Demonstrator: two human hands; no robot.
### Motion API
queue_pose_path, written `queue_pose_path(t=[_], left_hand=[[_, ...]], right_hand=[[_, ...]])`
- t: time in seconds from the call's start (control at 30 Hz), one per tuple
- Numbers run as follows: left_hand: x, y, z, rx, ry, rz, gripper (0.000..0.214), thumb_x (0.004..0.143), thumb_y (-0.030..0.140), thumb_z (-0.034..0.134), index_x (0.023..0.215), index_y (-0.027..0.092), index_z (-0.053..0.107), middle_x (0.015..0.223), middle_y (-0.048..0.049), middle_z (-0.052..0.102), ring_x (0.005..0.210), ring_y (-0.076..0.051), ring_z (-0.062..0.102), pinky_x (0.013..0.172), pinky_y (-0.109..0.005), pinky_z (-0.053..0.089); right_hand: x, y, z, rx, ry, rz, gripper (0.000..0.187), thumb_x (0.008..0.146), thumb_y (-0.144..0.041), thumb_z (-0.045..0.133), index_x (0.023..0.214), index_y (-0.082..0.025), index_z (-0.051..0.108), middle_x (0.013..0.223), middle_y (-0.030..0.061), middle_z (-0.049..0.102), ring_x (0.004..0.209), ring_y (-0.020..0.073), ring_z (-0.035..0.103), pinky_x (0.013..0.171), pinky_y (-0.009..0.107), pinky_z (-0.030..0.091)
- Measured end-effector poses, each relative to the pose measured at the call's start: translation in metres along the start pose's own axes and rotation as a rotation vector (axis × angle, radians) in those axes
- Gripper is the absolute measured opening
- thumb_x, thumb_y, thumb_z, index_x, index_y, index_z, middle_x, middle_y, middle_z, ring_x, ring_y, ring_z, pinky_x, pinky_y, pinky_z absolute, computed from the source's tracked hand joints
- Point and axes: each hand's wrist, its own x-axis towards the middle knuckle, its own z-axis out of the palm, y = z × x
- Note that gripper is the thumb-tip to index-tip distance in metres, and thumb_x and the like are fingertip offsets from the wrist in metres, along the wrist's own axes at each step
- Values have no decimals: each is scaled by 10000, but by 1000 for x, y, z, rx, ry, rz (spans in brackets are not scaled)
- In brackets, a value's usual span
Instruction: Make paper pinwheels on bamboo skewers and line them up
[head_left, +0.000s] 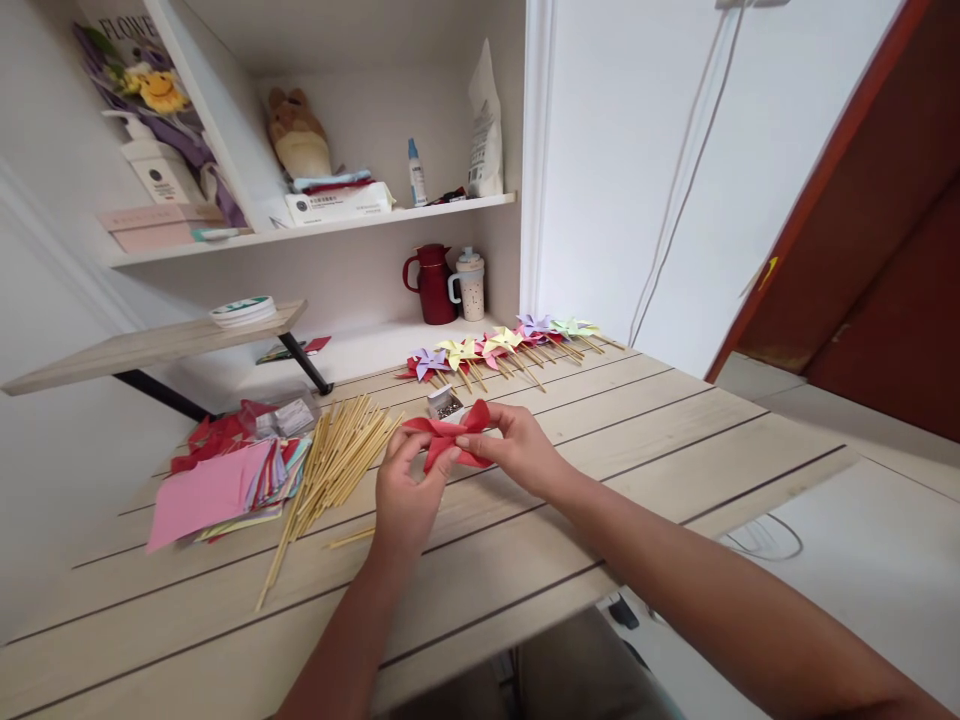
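A red paper pinwheel (pixel 442 428) is held above the table between both hands, its folded blades standing out around the middle. My left hand (pixel 409 490) pinches it from the left side, thumb near its centre. From the right, my right hand (pixel 514 450) presses thumb and fingers on the folded paper near the middle. Just behind the pinwheel sits a small open box (pixel 445 402) of tiny metal pieces, too small to name. To the left of my hands lies a loose pile of thin wooden sticks (pixel 337 460).
Colourful paper sheets (pixel 206 490) lie left of the sticks, near a clear plastic bag (pixel 289 415). Several finished pinwheels on sticks (pixel 506 340) line the table's back edge. A red jug (pixel 433 285) and a cup (pixel 470 285) stand behind. A raised wooden shelf (pixel 165 345) is at left.
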Motion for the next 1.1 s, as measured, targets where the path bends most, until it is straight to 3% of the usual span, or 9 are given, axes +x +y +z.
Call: queue_pose_path(t=[0.1, 0.2, 0.27, 0.37, 0.57, 0.77, 0.9, 1.0, 1.1], left_hand=[[0, 2, -3, 37, 65, 162, 14, 848, 223, 728, 855, 233, 723, 929, -24, 663, 911, -180, 651, 855, -329, 532], [-2, 4, -6, 94, 105, 296, 120, 846, 122, 707, 882, 236, 708, 947, -17, 657, 919, -170, 650, 839, -319, 521], [-3, 4, -8, 142, 126, 343, 164, 844, 83, 691, 902, 237, 698, 951, -15, 657, 924, -173, 652, 837, -327, 515], [-5, 3, -10, 197, 142, 388, 185, 845, 73, 683, 929, 238, 689, 950, -15, 657, 921, -181, 656, 839, -342, 514], [-7, 6, -9, 235, 142, 438, 210, 867, 80, 664, 965, 261, 708, 928, -16, 666, 896, -183, 645, 823, -337, 508], [-7, 13, -8, 226, 65, 426, 68, 915, 282, 672, 958, 239, 703, 897, -44, 725, 859, -209, 666, 854, -384, 491], [-7, 9, -17, 190, 71, 201, 238, 998, 357, 515, 1078, 229, 699, 832, -49, 720, 790, -201, 651, 870, -402, 488], [-5, 2, -25, 182, 206, 48, 310, 1026, 371, 444, 1021, 217, 712, 770, -45, 700, 775, -200, 644, 848, -387, 491], [-2, -3, -31, 205, 310, -6, 337, 1032, 376, 428, 957, 214, 715, 726, -30, 684, 767, -196, 646, 826, -365, 490]], right_hand=[[-4, -4, -2, -344, 57, -347, 44, 839, -210, 719, 796, -211, 711, 799, 24, 701, 807, 196, 625, 776, 364, 460], [-7, -8, -2, -549, 90, -668, 100, 887, -150, 653, 861, -234, 701, 798, 30, 719, 825, 210, 642, 811, 401, 442], [-8, -10, -2, -611, 90, -778, 139, 896, -115, 630, 903, -242, 685, 800, 29, 726, 834, 215, 648, 805, 406, 440], [-9, -12, -1, -643, 82, -823, 213, 888, -50, 596, 943, -244, 663, 809, 22, 728, 846, 215, 644, 805, 405, 442], [-11, -12, -1, -620, 84, -788, 215, 881, -45, 594, 925, -240, 672, 813, 25, 712, 837, 211, 641, 811, 401, 452], [-13, -7, -6, -394, 113, -434, 110, 879, -157, 663, 860, -255, 708, 848, 40, 674, 859, 224, 623, 749, 369, 489], [-7, 3, -14, -219, 205, -253, 27, 863, -271, 721, 847, -254, 708, 869, 33, 665, 805, 217, 619, 710, 362, 489], [-5, 9, -20, -155, 265, -193, 113, 816, -328, 777, 810, -242, 703, 871, 34, 670, 775, 209, 609, 668, 346, 475], [-5, 11, -23, -153, 286, -139, 147, 800, -358, 796, 815, -240, 710, 863, 37, 682, 779, 212, 613, 662, 342, 477]])
